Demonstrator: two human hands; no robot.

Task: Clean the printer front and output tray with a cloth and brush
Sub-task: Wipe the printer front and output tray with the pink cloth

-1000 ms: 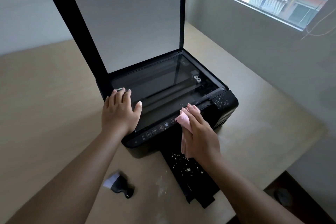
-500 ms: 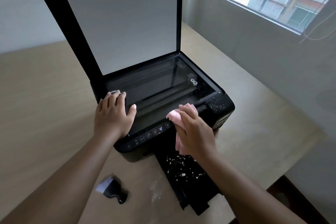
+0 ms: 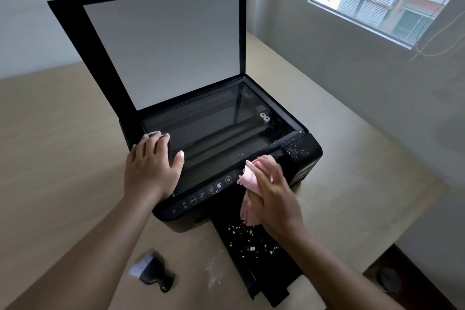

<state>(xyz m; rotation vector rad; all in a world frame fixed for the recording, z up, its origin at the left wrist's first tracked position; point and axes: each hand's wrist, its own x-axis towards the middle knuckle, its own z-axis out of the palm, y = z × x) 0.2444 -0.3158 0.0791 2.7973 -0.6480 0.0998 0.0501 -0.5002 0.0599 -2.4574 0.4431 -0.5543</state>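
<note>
The left hand point(image 3: 151, 168) lies flat, fingers straight, on the glass point(image 3: 226, 118) of the printer point(image 3: 308, 158), at its 9 o'clock side. The right hand point(image 3: 274, 196) clutches the pink cloth point(image 3: 250, 180) against the control panel point(image 3: 201, 196) at 4 o'clock. The brush point(image 3: 153, 272) lies unheld on the table point(image 3: 63, 133) at 7 o'clock.

Wiping here may press panel buttons, or sweep the white specks point(image 3: 298, 150) down onto the already littered output tray point(image 3: 254, 244). One button reads "Wi-Fi"; no brand shows.
</note>
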